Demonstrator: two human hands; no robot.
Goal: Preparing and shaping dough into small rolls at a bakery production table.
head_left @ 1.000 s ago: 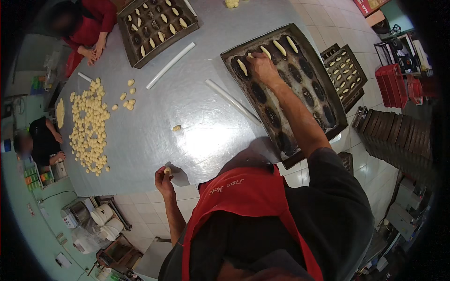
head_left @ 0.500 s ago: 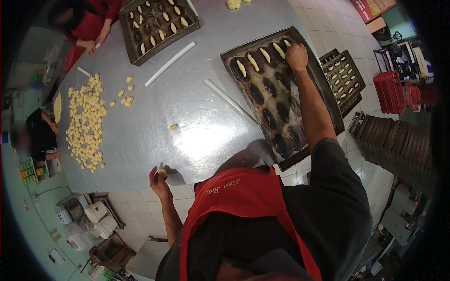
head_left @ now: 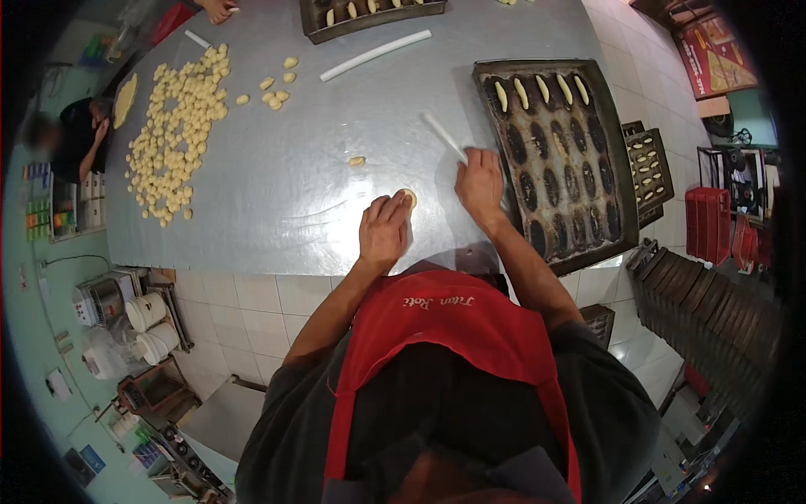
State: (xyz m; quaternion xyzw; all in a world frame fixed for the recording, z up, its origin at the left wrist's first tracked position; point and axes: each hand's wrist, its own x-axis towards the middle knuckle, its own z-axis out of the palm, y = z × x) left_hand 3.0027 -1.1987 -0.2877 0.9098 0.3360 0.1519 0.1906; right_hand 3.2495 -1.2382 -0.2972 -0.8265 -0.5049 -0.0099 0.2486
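Observation:
A small pale piece of dough [head_left: 409, 197] lies on the metal table under the fingertips of my left hand [head_left: 384, 231], which is closed on it. My right hand [head_left: 481, 189] grips a white rolling rod [head_left: 441, 134] just left of the large baking tray. Several slim dough rolls [head_left: 543, 88] fill the far row of hollows in this dark tray [head_left: 631, 181]; its nearer hollows hold none. One lone dough ball [head_left: 357, 160] rests beyond my left hand.
Many dough balls [head_left: 172, 126] spread over the left of the table [head_left: 277, 202]. A second white rod [head_left: 375, 55] lies near another filled tray [head_left: 374, 29] at the far edge. Co-workers stand at the far left; one hand [head_left: 220, 10] shows. Stacked trays [head_left: 705, 286] stand at right.
My right hand has come back from the tray's far row to the rolling rod. My left hand has moved right, from the table's near edge onto the table with the dough. The view has shifted.

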